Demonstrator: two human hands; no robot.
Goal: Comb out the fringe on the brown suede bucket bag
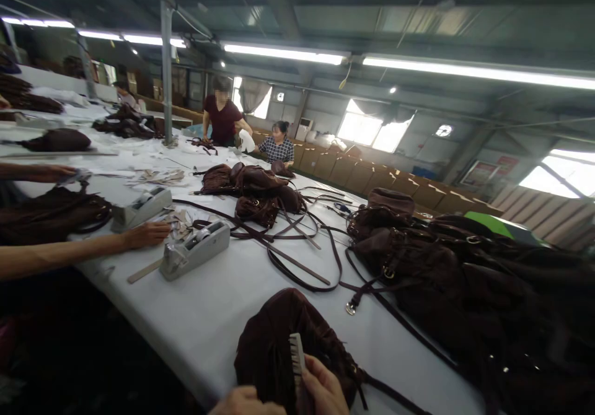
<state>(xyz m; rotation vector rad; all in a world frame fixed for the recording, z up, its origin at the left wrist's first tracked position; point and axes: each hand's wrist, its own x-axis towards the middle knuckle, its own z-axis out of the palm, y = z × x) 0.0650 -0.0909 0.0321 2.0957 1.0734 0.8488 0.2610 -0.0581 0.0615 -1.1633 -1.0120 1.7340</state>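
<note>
A dark brown leather bag (pixel 267 328) lies on the white table at the bottom centre, its strap running off to the lower right. My right hand (pixel 323 387) grips a small light-coloured brush (pixel 296 353) with a row of bristles, held upright against the bag. At the bottom edge, left of the brush, my left hand (pixel 246 402) is bent at the bag's near side; its fingers are curled and partly cut off by the frame, and what they hold is hidden.
Brown bags (pixel 418 266) are heaped on the right, with more bags (pixel 255 186) and loose straps mid-table. Two grey tape dispensers (pixel 198 251) stand at left, beside another person's arms (pixel 93 249). Two people are across the table.
</note>
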